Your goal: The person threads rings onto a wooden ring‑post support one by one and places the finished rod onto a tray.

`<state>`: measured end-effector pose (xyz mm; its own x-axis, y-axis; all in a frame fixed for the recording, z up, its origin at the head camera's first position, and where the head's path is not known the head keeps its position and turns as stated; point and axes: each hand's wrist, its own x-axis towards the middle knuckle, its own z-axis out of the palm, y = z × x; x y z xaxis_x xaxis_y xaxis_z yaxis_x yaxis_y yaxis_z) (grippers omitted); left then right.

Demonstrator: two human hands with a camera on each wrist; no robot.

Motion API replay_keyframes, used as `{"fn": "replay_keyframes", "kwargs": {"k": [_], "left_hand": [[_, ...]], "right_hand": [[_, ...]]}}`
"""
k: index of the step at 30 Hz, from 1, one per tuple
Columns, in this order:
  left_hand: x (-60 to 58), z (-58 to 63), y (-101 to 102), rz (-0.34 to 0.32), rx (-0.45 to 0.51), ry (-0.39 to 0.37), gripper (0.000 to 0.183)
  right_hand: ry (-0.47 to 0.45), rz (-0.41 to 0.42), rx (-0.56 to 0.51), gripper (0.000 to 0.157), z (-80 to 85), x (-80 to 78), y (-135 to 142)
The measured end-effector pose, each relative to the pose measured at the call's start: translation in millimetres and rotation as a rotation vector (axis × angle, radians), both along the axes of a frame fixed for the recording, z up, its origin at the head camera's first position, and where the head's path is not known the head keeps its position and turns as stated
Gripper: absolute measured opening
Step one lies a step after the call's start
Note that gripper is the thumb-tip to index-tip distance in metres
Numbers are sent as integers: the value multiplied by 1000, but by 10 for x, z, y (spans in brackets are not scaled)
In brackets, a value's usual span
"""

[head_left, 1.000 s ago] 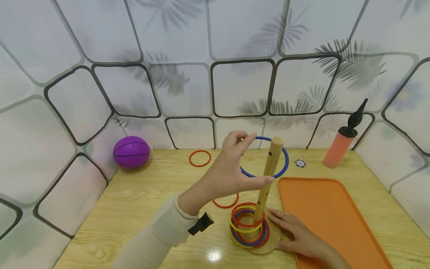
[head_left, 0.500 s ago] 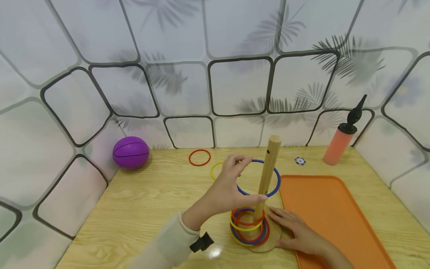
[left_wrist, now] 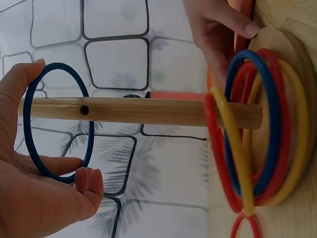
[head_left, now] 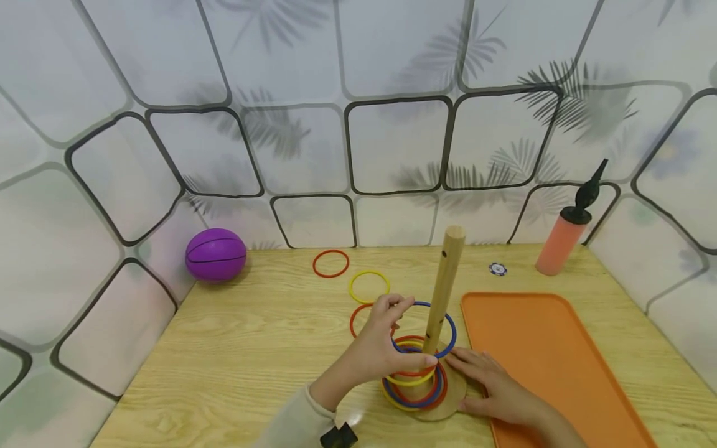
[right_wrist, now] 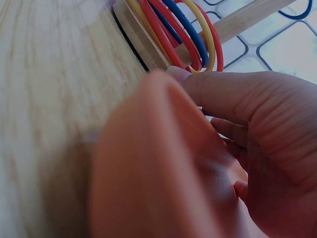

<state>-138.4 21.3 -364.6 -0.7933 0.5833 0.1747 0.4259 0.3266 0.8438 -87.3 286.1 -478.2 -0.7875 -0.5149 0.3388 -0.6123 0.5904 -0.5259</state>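
Observation:
My left hand pinches a blue ring between thumb and fingers. The ring encircles the upright wooden peg, above the stacked rings. Around the peg's foot lie several red, yellow and blue rings, some tilted, on the round wooden base. My right hand rests at the base's right edge, thumb and fingertips touching it, fingers fairly straight. In the right wrist view its thumb meets the edge of the base beside the orange tray's rim.
A yellow ring and two red rings, one at the back, lie left of the stand. The orange tray lies right. Behind are a purple ball, a poker chip and a pink pump.
My left hand has lowered the blue ring along the peg, from near its top toward the stacked rings. The right hand has stayed at the base.

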Motion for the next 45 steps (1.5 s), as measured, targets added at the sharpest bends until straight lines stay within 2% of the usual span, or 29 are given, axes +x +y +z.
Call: {"fn": "replay_keyframes", "kwargs": {"k": [6, 10, 14, 18, 22, 30, 38, 45], "left_hand": [[38, -256, -12, 12, -25, -76, 87], [55, -382, -12, 15, -49, -122, 86], [54, -463, -1, 38, -76, -119, 86], [54, -533, 12, 91, -126, -91, 89], [53, -590, 16, 136, -165, -72, 92], [57, -677, -27, 158, -190, -75, 95], [53, -721, -73, 129, -223, -67, 96], [54, -754, -117, 96, -207, -115, 96]], "right_hand": [[0, 16, -27, 65, 5, -4, -3], [-18, 25, -29, 65, 23, -9, -5], [-17, 5, -17, 68, 26, -14, -13], [28, 2, 1, 69, 25, -22, -16], [61, 21, 0, 68, 18, -28, -15], [76, 32, 0, 66, -11, -28, -17], [31, 18, -18, 68, -3, -16, -24], [-15, 30, -33, 68, 6, -14, -18]]}}
